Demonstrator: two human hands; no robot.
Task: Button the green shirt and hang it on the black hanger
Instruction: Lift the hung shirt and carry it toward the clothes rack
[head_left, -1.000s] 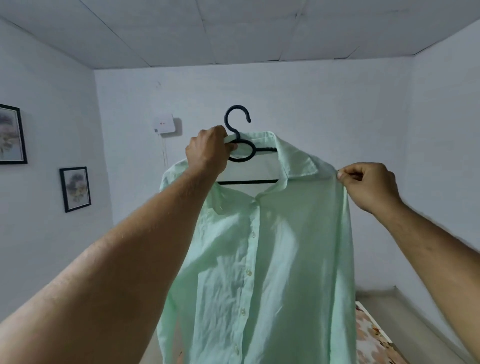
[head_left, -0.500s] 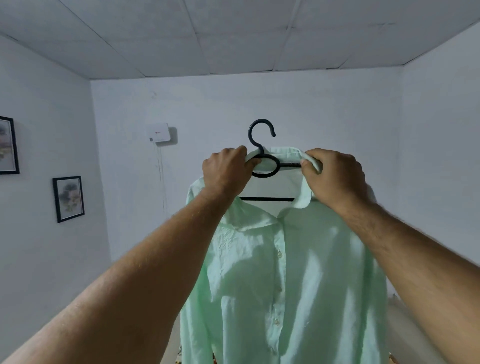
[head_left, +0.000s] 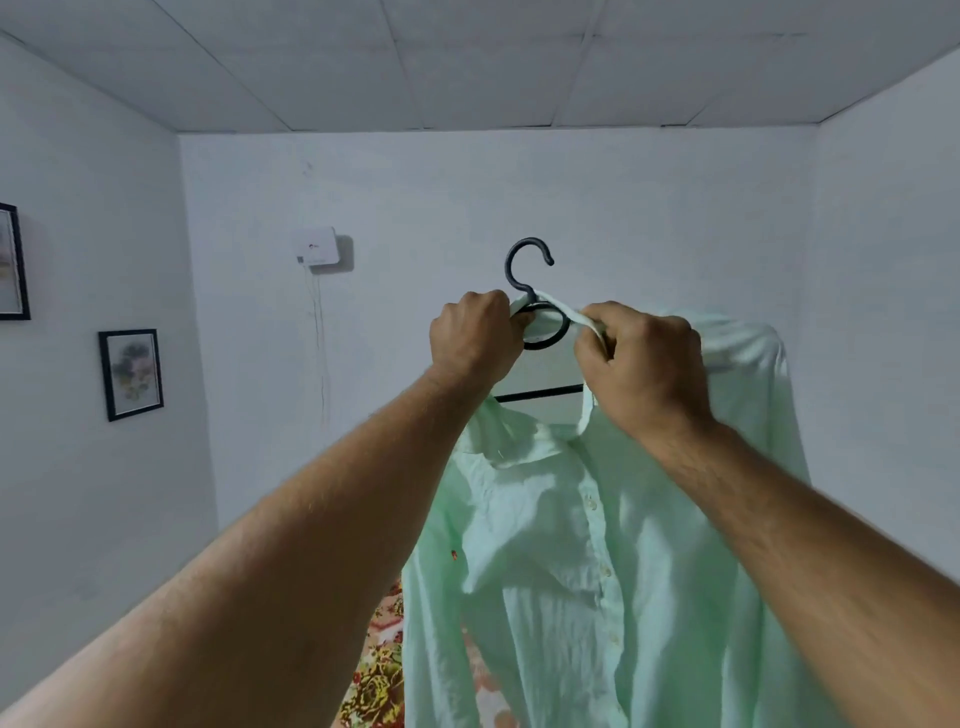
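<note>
Two bare arms reached up, and the green shirt (head_left: 597, 545) hung on the black hanger (head_left: 527, 270), held up in the air. The left hand (head_left: 475, 338) was curled tight by the hanger's neck, and the right hand (head_left: 641, 364) pinched the collar. Far behind were a white wall box (head_left: 318, 248) and two pictures (head_left: 131, 373).

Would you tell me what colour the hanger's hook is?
Black; the hanger's hook shows clearly in the head view against the white wall.
</note>
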